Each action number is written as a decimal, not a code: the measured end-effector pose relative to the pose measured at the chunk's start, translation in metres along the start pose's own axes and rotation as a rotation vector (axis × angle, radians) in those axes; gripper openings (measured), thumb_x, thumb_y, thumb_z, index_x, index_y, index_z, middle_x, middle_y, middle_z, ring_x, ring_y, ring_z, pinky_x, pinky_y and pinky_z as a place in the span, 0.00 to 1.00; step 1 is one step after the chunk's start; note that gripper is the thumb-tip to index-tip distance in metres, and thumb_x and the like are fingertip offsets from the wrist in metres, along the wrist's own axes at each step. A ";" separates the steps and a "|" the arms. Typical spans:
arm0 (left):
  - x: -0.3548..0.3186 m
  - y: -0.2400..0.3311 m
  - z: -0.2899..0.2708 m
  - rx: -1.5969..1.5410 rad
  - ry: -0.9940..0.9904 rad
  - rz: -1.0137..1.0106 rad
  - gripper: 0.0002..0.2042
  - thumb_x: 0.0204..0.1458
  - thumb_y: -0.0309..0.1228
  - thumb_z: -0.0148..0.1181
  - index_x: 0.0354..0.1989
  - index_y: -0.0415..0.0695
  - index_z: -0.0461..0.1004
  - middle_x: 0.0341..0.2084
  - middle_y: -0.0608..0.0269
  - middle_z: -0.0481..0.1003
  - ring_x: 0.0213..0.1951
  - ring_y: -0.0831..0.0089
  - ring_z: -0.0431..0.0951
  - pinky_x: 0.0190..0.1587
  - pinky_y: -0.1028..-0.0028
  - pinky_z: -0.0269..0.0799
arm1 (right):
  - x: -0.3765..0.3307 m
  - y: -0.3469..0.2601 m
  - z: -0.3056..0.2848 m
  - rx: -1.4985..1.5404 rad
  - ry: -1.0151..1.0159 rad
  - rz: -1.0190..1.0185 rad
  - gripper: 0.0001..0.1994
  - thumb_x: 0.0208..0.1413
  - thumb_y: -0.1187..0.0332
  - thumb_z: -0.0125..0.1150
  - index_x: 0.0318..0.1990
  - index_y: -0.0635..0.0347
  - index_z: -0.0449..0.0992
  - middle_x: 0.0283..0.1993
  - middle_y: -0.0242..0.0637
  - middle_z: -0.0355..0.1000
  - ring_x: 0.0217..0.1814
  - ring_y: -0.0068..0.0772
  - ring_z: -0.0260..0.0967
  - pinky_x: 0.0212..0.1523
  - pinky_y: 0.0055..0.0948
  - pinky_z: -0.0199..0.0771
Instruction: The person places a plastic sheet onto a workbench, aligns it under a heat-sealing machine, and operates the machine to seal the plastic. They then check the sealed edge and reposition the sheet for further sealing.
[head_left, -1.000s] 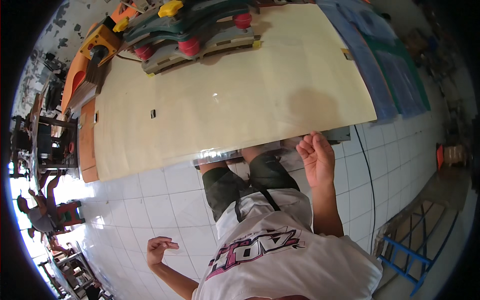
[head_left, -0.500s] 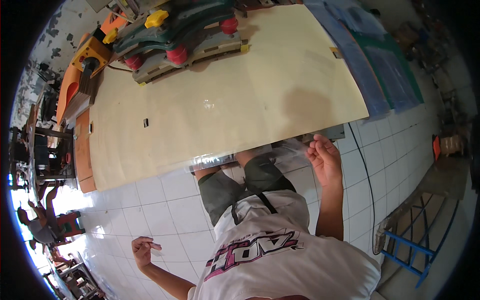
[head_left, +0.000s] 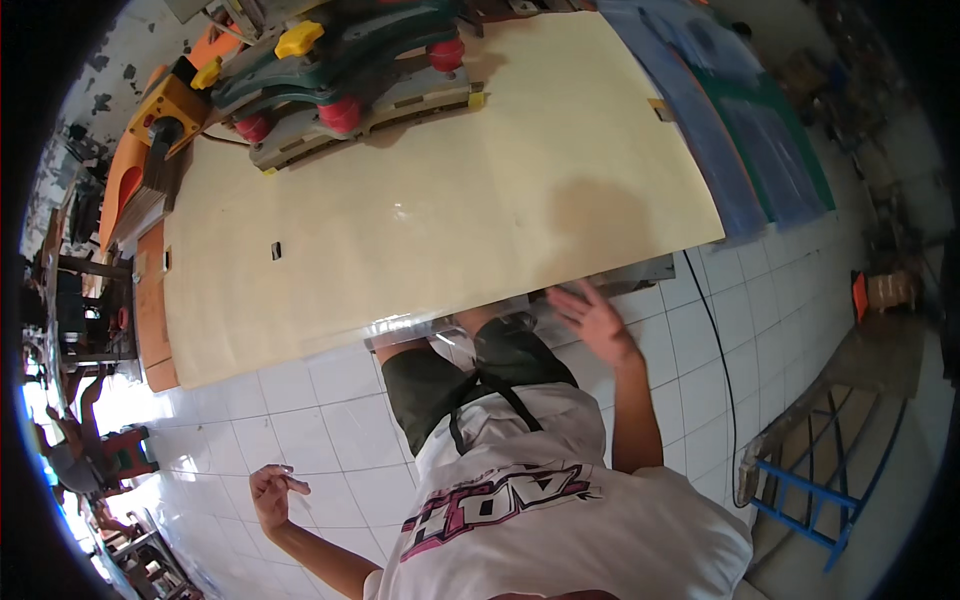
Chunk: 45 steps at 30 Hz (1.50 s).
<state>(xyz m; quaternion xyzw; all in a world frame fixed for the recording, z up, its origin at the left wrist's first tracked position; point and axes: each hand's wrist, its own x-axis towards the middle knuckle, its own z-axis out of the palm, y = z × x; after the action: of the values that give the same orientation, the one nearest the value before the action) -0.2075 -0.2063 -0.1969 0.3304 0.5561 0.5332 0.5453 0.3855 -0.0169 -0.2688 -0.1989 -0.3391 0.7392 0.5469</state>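
At far left, orange sheets [head_left: 122, 195] are stacked beside a yellow control box [head_left: 170, 110]. The left hand [head_left: 270, 497] is raised over the tiled floor [head_left: 370, 440], fingers curled; whether anything is pinched cannot be told. Beyond it, a green press [head_left: 360, 60] is seen above a broad cream sheet [head_left: 430, 200], at whose near edge clear film [head_left: 400, 326] is exposed. The right hand [head_left: 600, 327] is held with fingers spread just beside that edge. Blue translucent sheets [head_left: 690, 120] are laid farther right.

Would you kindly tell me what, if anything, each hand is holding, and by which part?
The right hand is spread open and appears to hold nothing. The left hand is curled; whether it pinches anything cannot be told.
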 end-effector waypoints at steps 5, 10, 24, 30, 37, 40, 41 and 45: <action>0.002 0.010 0.011 0.092 0.009 -0.012 0.12 0.49 0.20 0.48 0.37 0.30 0.77 0.18 0.54 0.77 0.21 0.55 0.82 0.34 0.65 0.82 | 0.018 0.030 0.012 -0.501 0.311 0.185 0.16 0.63 0.69 0.60 0.56 0.67 0.74 0.45 0.44 0.78 0.48 0.36 0.78 0.53 0.32 0.75; -0.012 0.030 0.016 0.194 0.105 -0.115 0.12 0.62 0.29 0.49 0.43 0.32 0.75 0.15 0.56 0.75 0.19 0.60 0.81 0.34 0.66 0.81 | -0.001 -0.005 0.039 -0.637 0.362 0.079 0.11 0.62 0.73 0.62 0.47 0.71 0.79 0.37 0.40 0.80 0.40 0.29 0.77 0.46 0.27 0.77; 0.014 0.067 0.063 0.353 -0.115 0.063 0.12 0.58 0.33 0.63 0.32 0.34 0.74 0.15 0.61 0.72 0.16 0.74 0.71 0.20 0.77 0.67 | 0.000 -0.109 0.092 -0.558 0.240 -0.213 0.21 0.67 0.52 0.53 0.38 0.66 0.72 0.15 0.36 0.66 0.08 0.25 0.59 0.23 0.34 0.77; 0.009 0.063 0.114 0.147 -0.086 0.095 0.13 0.56 0.27 0.62 0.46 0.36 0.68 0.15 0.58 0.73 0.13 0.70 0.72 0.21 0.73 0.70 | 0.076 -0.078 0.166 -0.597 0.078 0.079 0.25 0.70 0.52 0.45 0.34 0.68 0.77 0.18 0.36 0.71 0.13 0.22 0.65 0.16 0.19 0.64; 0.026 0.067 0.183 -0.066 -0.193 0.232 0.21 0.55 0.26 0.62 0.53 0.38 0.60 0.13 0.64 0.68 0.17 0.58 0.79 0.27 0.59 0.79 | 0.111 -0.051 0.197 -0.585 -0.147 0.152 0.26 0.72 0.53 0.42 0.36 0.67 0.78 0.19 0.35 0.72 0.15 0.21 0.66 0.16 0.19 0.64; 0.037 0.075 0.201 -0.137 -0.218 0.236 0.19 0.53 0.24 0.61 0.50 0.36 0.60 0.25 0.55 0.73 0.22 0.51 0.82 0.32 0.54 0.80 | 0.123 -0.050 0.204 -0.622 -0.214 0.162 0.26 0.72 0.53 0.41 0.36 0.67 0.78 0.19 0.34 0.71 0.16 0.22 0.67 0.18 0.20 0.65; 0.042 0.080 0.207 -0.156 -0.229 0.262 0.19 0.52 0.23 0.61 0.49 0.36 0.60 0.29 0.52 0.73 0.24 0.49 0.82 0.33 0.53 0.80 | 0.125 -0.050 0.207 -0.623 -0.223 0.169 0.26 0.72 0.53 0.41 0.36 0.67 0.78 0.19 0.34 0.71 0.16 0.22 0.67 0.18 0.20 0.65; 0.061 0.099 0.227 -0.181 -0.418 0.378 0.13 0.53 0.16 0.54 0.46 0.38 0.64 0.31 0.44 0.80 0.38 0.57 0.84 0.44 0.61 0.78 | 0.131 -0.053 0.214 -0.601 -0.226 0.144 0.25 0.70 0.54 0.44 0.34 0.69 0.77 0.18 0.37 0.71 0.17 0.26 0.70 0.16 0.23 0.66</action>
<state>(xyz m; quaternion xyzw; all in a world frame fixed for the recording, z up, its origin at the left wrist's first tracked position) -0.0226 -0.0746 -0.0810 0.4808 0.3104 0.5933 0.5662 0.2372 0.0550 -0.0729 -0.2917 -0.5855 0.6603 0.3689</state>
